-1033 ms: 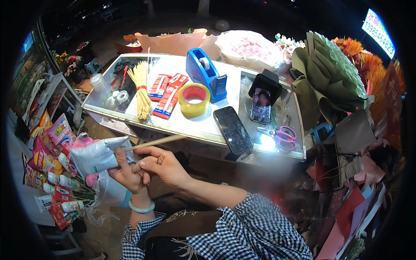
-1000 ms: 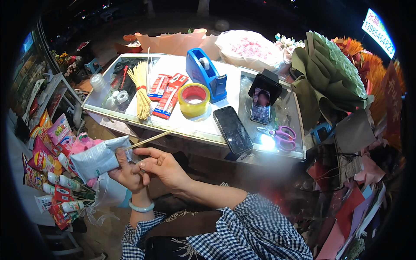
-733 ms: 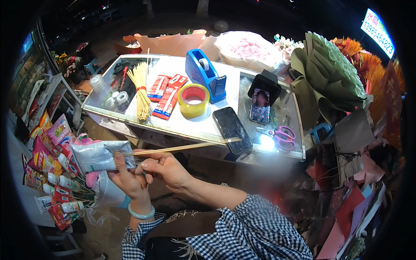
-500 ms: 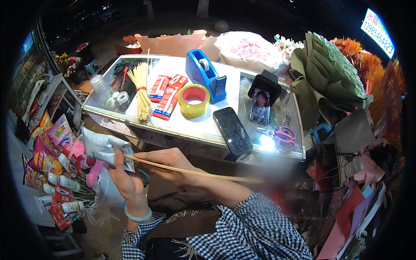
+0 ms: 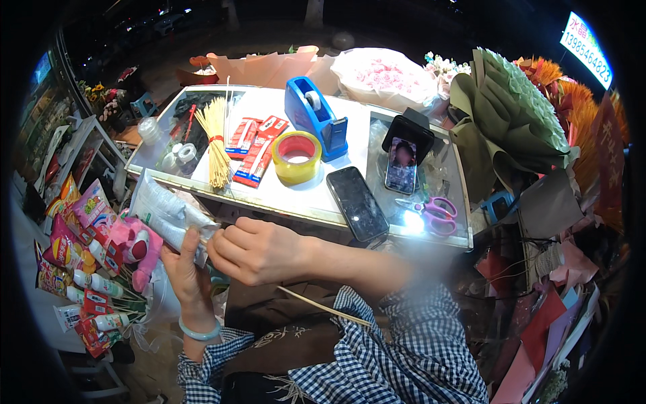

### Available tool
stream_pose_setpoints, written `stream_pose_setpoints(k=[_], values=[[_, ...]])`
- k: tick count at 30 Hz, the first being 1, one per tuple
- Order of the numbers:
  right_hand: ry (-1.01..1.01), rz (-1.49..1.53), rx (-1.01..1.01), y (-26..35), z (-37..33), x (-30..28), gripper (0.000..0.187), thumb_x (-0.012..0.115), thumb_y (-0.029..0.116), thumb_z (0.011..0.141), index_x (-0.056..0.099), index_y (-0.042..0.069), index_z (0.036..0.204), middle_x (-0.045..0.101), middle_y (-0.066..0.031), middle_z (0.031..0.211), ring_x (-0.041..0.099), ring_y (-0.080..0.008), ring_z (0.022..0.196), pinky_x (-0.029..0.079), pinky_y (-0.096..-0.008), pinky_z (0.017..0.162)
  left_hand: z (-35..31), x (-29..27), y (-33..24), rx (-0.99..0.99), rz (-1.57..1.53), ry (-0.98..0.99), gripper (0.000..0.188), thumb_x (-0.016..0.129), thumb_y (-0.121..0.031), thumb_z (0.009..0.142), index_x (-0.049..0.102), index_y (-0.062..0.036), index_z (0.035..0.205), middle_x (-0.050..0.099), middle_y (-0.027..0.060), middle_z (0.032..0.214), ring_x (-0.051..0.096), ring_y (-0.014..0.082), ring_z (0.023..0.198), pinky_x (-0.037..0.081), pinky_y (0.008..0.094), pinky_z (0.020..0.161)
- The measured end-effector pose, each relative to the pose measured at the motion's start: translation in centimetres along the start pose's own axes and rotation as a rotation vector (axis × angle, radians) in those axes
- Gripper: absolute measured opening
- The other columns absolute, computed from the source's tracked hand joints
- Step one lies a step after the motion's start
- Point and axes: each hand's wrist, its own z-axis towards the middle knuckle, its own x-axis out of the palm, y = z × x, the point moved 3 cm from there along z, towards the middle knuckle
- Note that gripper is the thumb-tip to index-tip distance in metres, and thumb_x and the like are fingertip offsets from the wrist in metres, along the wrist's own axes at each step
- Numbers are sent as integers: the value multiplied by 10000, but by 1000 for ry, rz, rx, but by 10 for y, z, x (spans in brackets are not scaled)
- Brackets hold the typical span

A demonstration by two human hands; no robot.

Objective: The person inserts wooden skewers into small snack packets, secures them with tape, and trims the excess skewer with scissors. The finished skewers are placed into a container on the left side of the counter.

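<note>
My left hand (image 5: 185,266), with a pale bangle at its wrist, grips a silver-white packet (image 5: 165,209) between thumb and fingers. A thin bamboo stick (image 5: 323,306) slants down right from the packet's lower end, its middle hidden behind my right hand. That hand (image 5: 252,250) is closed, knuckles up, with its fingertips at the packet's end beside my left thumb. What those fingertips pinch is hidden. On the counter beyond lie a bundle of bamboo sticks (image 5: 217,145), red packets (image 5: 256,158) and a roll of yellow clear tape (image 5: 297,157).
The glass-topped counter (image 5: 296,209) also bears a blue tape dispenser (image 5: 316,118), a dark phone (image 5: 357,203), a propped lit phone (image 5: 402,165) and purple-handled scissors (image 5: 441,217). A snack bouquet (image 5: 101,269) stands at left. Wrapped flowers (image 5: 387,71) line the back and right.
My right hand has turned knuckles up and moved down over the stick at the packet's end. The stick's free end now points lower. The packet has tilted more steeply.
</note>
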Motion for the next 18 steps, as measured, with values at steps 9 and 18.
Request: stream_pose_setpoints(k=[9, 18], values=[[189, 40, -23, -1, -4, 8, 122, 573, 153, 721, 592, 37, 755, 521, -51, 838, 525, -169, 733, 386, -260, 608, 5, 0, 12, -41, 222, 58, 216, 684, -87, 817, 581, 18, 974, 626, 37, 876, 577, 93, 738, 464, 230, 673], [572, 593, 296, -26, 2, 15, 231, 552, 111, 777, 578, 37, 994, 555, -107, 843, 612, -274, 761, 490, -387, 664, 1, 1, 20, -58, 204, 138, 299, 714, -129, 800, 571, 20, 1016, 630, 45, 909, 591, 114, 774, 474, 236, 714]])
